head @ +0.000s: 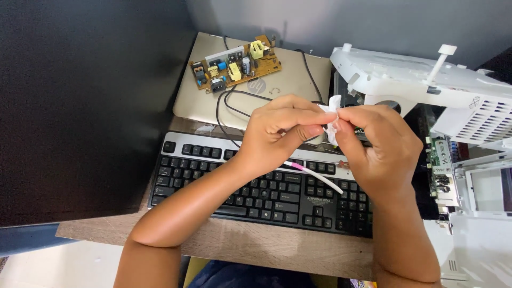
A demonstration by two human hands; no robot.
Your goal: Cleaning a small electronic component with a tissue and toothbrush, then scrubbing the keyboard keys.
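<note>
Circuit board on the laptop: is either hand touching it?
Apart. Head view shows the circuit board on the closed laptop, well beyond both hands, which pinch white tissue.

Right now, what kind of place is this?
Probably a home electronics repair desk: a bare circuit board lies on a closed laptop, beside an opened white printer and a black keyboard.

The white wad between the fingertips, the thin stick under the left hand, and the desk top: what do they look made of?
White wad: soft tissue or cotton, matte, crumpled and frayed at its edges; which one is unclear. Thin stick: probably smooth plastic, white with a pink section, slightly glossy. Desk top: wood or wood-look laminate, with matte brown grain streaks. Both the left hand and right hand pinch the wad.
</note>
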